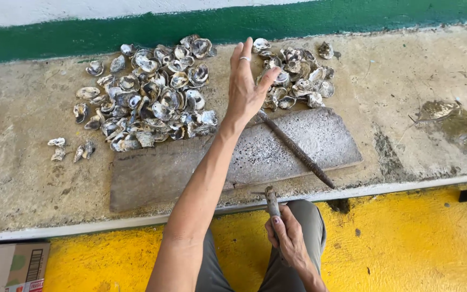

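**Left hand open over the shells, right hand closed on a small tool**

The smaller heap of oyster shells (297,75) lies on the concrete bench (22,178) just beyond the left hand (247,89), up and to its right in the head view. That hand is reached out at the end of a long, straight arm, its grip open: the fingers (237,54) are spread and raised, a ring on one of them, and the thumb points toward the near edge of the heap. It holds nothing, and whether the thumb touches a shell cannot be told. A much larger heap of shells (149,97) lies to the hand's left, a little farther from it than the smaller one, with a few stray shells (71,150) apart at its near left corner.

Under the wrist lies a flat grey stone slab (287,146), set beside a darker plank (152,178). A long dark metal rod (297,150) rests on the slab, its long axis running diagonally from just below the left palm down and right toward the bench's near edge.

The right hand (287,238) is low, close to the person's lap and grey trousers (304,216), well short of the shells. Its grip is closed around the handle of a short, worn tool (272,201), which points up toward the bench edge.

Farther out there is a wet stain (455,121) on the bench at right, a green painted band (298,21) along the wall behind, yellow floor (417,243) below, and a cardboard box (9,267) at lower left.
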